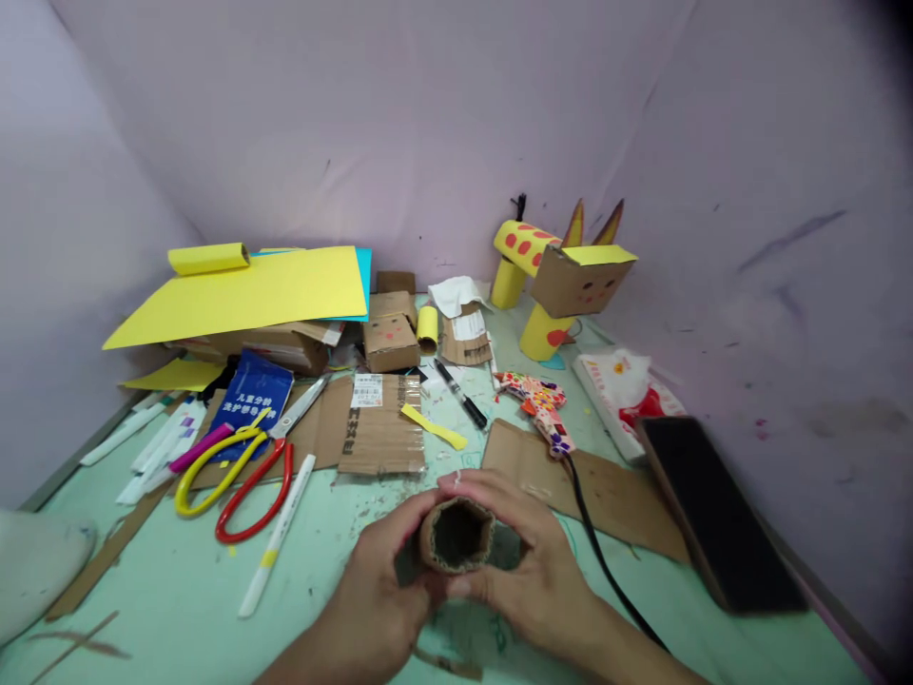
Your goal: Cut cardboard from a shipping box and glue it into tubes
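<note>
A rolled cardboard tube (429, 538) stands on end near the front of the green table, its hollow opening facing up toward me. My left hand (389, 571) wraps around its left side. On the other side, my right hand (532, 561) closes round it, thumb at the near rim and fingers at the far rim. The tube's lower part is hidden by both hands. Just beyond it lie a yellow paper strip (434, 427), a black marker (460, 394) and a flat cardboard piece (381, 428).
Scissors (278, 433) with red and yellow handles and a white marker (278, 538) lie left. A floral glue gun (542, 409) with a black cord rests on cardboard (613, 495); a phone (720, 514) is at right. Behind stand a spotted cardboard animal (577, 281) and yellow sheets (285, 290).
</note>
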Motion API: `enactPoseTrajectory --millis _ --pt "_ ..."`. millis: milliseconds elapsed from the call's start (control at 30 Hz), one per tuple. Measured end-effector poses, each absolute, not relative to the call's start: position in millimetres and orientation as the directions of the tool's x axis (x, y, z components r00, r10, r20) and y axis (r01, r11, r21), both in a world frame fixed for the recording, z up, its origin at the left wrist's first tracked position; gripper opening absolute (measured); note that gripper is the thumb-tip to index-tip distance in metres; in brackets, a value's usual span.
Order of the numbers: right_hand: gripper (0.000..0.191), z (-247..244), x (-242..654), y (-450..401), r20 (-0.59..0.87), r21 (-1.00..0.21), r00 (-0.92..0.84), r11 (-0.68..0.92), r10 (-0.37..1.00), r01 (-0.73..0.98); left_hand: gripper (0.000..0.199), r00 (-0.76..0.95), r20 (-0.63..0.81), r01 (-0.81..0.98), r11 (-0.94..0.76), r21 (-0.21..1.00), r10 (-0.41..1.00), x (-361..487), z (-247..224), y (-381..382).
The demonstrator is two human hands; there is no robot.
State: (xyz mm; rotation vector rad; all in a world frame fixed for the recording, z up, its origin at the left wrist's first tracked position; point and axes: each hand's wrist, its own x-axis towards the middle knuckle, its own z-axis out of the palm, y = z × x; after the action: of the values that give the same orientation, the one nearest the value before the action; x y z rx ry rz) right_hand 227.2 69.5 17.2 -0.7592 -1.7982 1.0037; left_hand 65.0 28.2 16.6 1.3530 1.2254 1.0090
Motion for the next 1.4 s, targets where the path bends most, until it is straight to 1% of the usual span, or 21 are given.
enactPoseTrajectory --millis 133,233,267,367,433,500,567,667,767,833,900,967,1033,1067,1133,1200,1233,1267,1300,1367,1400 --pt "0.046 15 224 70 0.435 -0.870 -0.315 0.483 0.844 0.092 0.043 0.112 -0.046 0.222 0.020 0.975 0.993 67 14 30" --pt "0.044 12 224 67 0.530 -0.805 -0.292 0.580 0.796 0.121 0.042 0.104 -0.007 0.288 -0.024 0.957 0.995 68 11 29" --pt "0.047 11 224 66 0.551 -0.784 -0.299 0.606 0.779 0.135 0.042 0.103 0.006 0.297 -0.037 0.954 0.995 68 10 29" --pt "0.066 13 227 63 0.562 -0.749 -0.298 0.628 0.771 0.211 0.040 0.078 0.009 0.321 -0.034 0.946 0.997 67 7 28" --pt "0.061 18 231 62 0.576 -0.725 -0.296 0.644 0.762 0.246 0.038 0.035 0.023 0.380 -0.035 0.924 0.999 66 4 28" --pt "0.047 24 235 61 0.617 -0.676 -0.307 0.688 0.724 0.264 0.039 0.001 0.104 0.468 -0.092 0.879 0.995 64 1 28" --pt "0.037 29 239 60 0.654 -0.618 -0.328 0.731 0.682 0.288 0.041 0.000 0.230 0.559 -0.191 0.807 0.973 61 -3 28" --pt "0.029 32 241 59 0.692 -0.552 -0.331 0.766 0.641 0.330 0.045 0.028 0.392 0.661 -0.312 0.683 0.919 57 -7 29" --pt "0.029 31 237 57 0.714 -0.533 -0.318 0.779 0.624 0.330 0.044 0.076 0.521 0.715 -0.411 0.566 0.850 56 -5 31" --pt "0.028 29 234 57 0.713 -0.547 -0.331 0.786 0.618 0.287 0.043 0.123 0.576 0.728 -0.468 0.501 0.808 55 -4 33" --pt "0.017 28 233 58 0.667 -0.627 -0.341 0.746 0.662 0.222 0.043 0.143 0.582 0.739 -0.478 0.475 0.800 54 -3 33" --pt "0.003 26 235 61 0.549 -0.785 -0.317 0.607 0.773 0.122 0.043 0.115 0.552 0.757 -0.433 0.490 0.826 53 -4 34" --pt "0.009 28 240 64 0.417 -0.908 -0.244 0.412 0.876 -0.074 0.040 0.051 0.512 0.758 -0.367 0.539 0.857 51 -3 35" --pt "0.013 30 244 66 0.372 -0.922 -0.205 0.333 0.905 -0.199 0.038 0.012 0.484 0.746 -0.330 0.578 0.875 50 -1 36" --pt "0.021 39 253 70 0.331 -0.870 -0.124 0.252 0.935 -0.423 0.037 -0.113 0.387 0.676 -0.215 0.705 0.915 48 5 38" --pt "0.030 52 263 72 0.312 -0.803 -0.024 0.250 0.950 -0.541 0.040 -0.289 0.229 0.473 -0.069 0.879 0.930 45 14 40" --pt "0.036 60 269 72 0.304 -0.780 0.030 0.267 0.952 -0.566 0.040 -0.364 0.145 0.332 -0.017 0.943 0.920 42 19 42" --pt "0.041 67 274 73 0.299 -0.762 0.088 0.293 0.950 -0.577 0.039 -0.425 0.083 0.163 -0.015 0.987 0.901 39 23 43" --pt "0.046 73 279 74 0.284 -0.765 0.142 0.313 0.948 -0.563 0.037 -0.457 0.065 0.070 -0.037 0.997 0.887 35 28 44" --pt "0.049 81 285 75 0.272 -0.797 0.250 0.363 0.929 -0.482 0.039 -0.521 0.080 -0.023 -0.108 0.994 0.850 24 36 46" --pt "0.048 82 286 75 0.288 -0.834 0.274 0.381 0.918 -0.399 0.039 -0.565 0.096 -0.060 -0.156 0.986 0.819 19 40 47"
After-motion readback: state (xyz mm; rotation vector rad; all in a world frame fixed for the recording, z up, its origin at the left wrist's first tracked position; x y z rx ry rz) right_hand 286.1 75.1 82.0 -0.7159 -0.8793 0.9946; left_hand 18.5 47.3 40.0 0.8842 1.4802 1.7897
